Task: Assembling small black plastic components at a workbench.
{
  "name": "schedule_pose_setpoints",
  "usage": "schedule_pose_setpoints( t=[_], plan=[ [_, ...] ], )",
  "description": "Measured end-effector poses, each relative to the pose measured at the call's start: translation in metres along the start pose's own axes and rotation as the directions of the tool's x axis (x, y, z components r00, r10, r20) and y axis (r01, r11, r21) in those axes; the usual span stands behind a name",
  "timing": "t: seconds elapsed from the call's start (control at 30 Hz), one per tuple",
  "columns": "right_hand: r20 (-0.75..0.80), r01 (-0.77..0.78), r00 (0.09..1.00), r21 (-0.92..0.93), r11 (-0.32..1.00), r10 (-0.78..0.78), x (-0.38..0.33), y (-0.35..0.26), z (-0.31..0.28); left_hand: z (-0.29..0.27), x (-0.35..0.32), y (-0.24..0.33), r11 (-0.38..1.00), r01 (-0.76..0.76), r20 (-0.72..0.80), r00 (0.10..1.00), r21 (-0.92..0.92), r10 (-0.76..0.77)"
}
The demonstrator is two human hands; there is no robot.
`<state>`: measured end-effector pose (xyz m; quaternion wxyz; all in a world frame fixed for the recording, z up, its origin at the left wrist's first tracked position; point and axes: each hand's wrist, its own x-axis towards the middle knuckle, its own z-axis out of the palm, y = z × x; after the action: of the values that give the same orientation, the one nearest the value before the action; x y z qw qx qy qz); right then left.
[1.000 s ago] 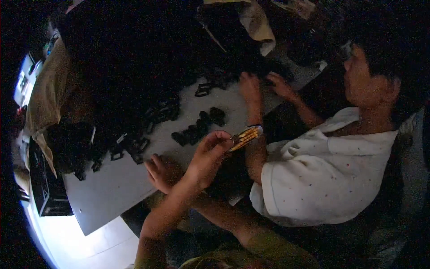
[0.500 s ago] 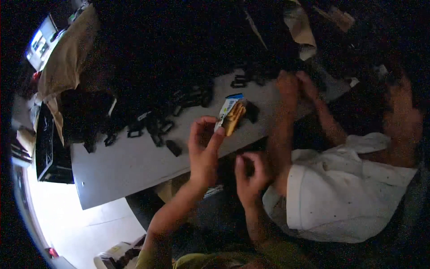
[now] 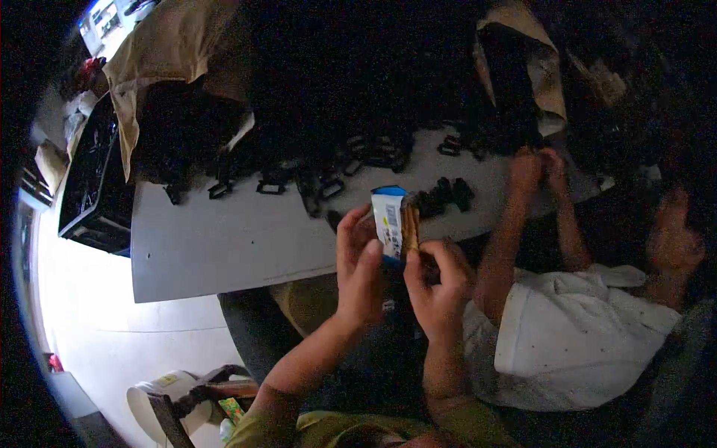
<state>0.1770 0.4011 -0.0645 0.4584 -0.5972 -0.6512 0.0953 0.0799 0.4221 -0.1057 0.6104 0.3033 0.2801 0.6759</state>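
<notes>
A small snack packet (image 3: 388, 220), white with blue ends, is held upright above the table's near edge. Golden-brown biscuits (image 3: 411, 224) show along its right side. My left hand (image 3: 360, 276) grips the packet from the left, its thumb on the front face and fingers behind. At the packet's lower right corner, my right hand (image 3: 441, 287) pinches the biscuit side between thumb and bent forefinger. Its other fingers are curled and partly hidden.
Several black frame-shaped parts (image 3: 270, 187) lie across the grey table (image 3: 216, 257). To the right sits a person in a white shirt (image 3: 582, 336), both hands at the table. A black crate (image 3: 93, 198) stands left, with brown sheeting (image 3: 164, 52) above. A white bucket (image 3: 168, 403) is lower left.
My right hand has come up and taken hold of the packet's lower right side. The packet has turned more upright, its white face toward me. The whole view has shifted.
</notes>
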Motion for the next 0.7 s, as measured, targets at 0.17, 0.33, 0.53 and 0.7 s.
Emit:
schedule_pose_setpoints(
  t=[0.17,0.33,0.53,0.7],
  plan=[
    [0.066,0.04,0.997,-0.01,0.999,-0.04,0.003,-0.008,-0.006,-0.021,0.009,-0.004,0.938,0.197,0.004,0.979,-0.284,-0.204],
    [0.062,0.113,0.992,-0.076,0.991,-0.108,0.001,-0.017,-0.009,-0.034,0.01,0.002,0.929,0.252,0.141,0.965,-0.272,-0.221],
    [0.194,0.111,0.978,-0.163,0.98,-0.079,0.004,-0.015,-0.009,-0.028,0.007,0.005,0.9,0.315,0.089,0.949,-0.302,-0.303],
    [0.167,0.109,0.983,-0.188,0.976,-0.078,0.007,-0.011,-0.01,-0.033,0.009,0.008,0.912,0.341,0.101,0.94,-0.226,-0.326]
  ],
)
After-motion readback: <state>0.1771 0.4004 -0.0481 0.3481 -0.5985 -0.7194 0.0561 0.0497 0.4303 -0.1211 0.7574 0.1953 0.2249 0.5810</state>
